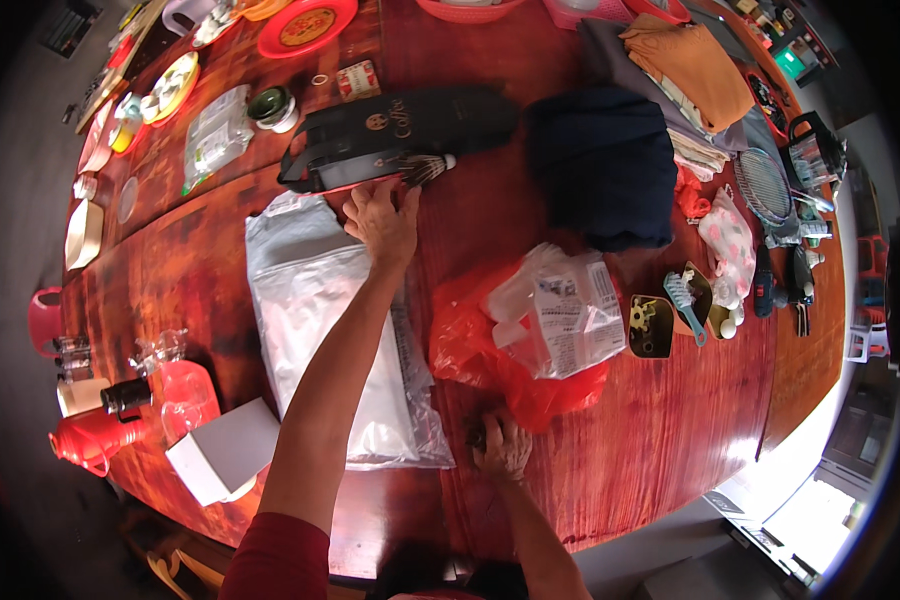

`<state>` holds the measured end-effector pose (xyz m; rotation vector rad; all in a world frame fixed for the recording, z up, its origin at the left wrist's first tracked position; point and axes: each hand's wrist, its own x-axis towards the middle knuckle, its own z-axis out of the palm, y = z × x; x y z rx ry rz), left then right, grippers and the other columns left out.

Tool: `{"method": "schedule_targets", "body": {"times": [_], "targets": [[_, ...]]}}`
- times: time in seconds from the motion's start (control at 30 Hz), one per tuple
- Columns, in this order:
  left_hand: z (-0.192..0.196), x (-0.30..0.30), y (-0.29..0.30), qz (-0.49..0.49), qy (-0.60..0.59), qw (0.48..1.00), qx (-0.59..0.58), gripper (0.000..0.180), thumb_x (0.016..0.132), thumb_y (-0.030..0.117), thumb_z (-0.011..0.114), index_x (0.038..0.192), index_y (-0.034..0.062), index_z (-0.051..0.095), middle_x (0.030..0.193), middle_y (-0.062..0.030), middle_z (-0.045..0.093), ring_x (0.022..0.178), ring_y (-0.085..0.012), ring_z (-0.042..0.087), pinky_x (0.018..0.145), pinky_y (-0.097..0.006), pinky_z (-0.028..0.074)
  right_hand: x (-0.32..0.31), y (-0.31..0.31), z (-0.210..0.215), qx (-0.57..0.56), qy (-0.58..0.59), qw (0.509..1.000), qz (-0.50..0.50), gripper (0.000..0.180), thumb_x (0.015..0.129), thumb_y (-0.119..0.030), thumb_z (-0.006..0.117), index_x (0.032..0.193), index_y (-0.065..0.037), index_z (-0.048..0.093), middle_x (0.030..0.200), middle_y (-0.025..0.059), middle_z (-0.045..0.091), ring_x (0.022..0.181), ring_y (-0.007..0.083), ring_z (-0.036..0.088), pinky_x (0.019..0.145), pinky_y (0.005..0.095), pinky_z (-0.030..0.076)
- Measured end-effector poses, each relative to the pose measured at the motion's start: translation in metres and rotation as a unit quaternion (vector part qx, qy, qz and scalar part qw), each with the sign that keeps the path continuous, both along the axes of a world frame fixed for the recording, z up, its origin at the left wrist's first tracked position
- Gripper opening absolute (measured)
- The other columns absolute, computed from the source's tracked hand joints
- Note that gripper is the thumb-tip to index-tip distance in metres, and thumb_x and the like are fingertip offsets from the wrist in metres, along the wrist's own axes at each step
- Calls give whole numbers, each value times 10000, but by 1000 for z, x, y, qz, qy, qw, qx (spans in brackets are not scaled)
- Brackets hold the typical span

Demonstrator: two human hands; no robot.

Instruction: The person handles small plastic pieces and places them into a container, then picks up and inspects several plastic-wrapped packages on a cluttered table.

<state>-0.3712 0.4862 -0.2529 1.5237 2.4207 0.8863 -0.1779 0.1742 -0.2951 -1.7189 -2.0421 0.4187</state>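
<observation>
My left hand reaches out with its fingers apart. Its fingertips are close to the near edge of a long black bag with a handle. A shuttlecock lies against that bag, just beyond my left thumb; whether they touch I cannot tell. Under my left forearm lies a silvery grey plastic mailing bag. My right hand rests low on the table with its fingers curled by a small dark thing I cannot make out. Right beyond it sit a red plastic bag and a clear printed plastic bag.
Dark folded cloth and an orange-brown cloth lie far right. Nearby are small containers, a blue brush and a racket. At left stand a white box, a red jug and dishes.
</observation>
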Motion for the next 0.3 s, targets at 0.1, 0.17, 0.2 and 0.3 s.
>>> {"method": "schedule_targets", "body": {"times": [0.1, 0.17, 0.2, 0.3], "targets": [[-18, 10, 33, 29, -92, 991, -87, 323, 689, 398, 730, 943, 205, 682, 1111, -89, 516, 1068, -344, 423, 857, -489, 370, 2, 0, 2, -8, 5, 1000, -4, 381, 690, -276, 613, 1019, -86, 583, 1002, 109, 554, 883, 318, 556, 742, 433, 431], [-34, 8, 46, 42, -149, 985, -81, 281, 700, 385, 722, 905, 195, 692, 1092, -109, 538, 1073, -351, 439, 854, -498, 386, 3, 0, -3, -2, 15, 1000, -4, 377, 692, -277, 614, 1020, -95, 578, 991, 92, 549, 874, 304, 556, 741, 426, 425], [-45, 1, 50, 51, -177, 980, -80, 262, 705, 378, 718, 887, 190, 696, 1083, -119, 549, 1076, -354, 447, 852, -502, 394, 3, 1, -2, -4, 15, 1000, -4, 380, 692, -277, 615, 1024, -97, 576, 994, 91, 549, 875, 302, 556, 745, 426, 424], [-65, -3, 50, -39, -309, 944, 107, 268, 724, 313, 726, 892, 105, 708, 1107, -164, 572, 1129, -362, 447, 869, -538, 400, 5, 1, 2, -30, 12, 999, -11, 384, 691, -274, 617, 1036, -109, 574, 1001, 89, 549, 895, 296, 553, 768, 423, 415]]}}
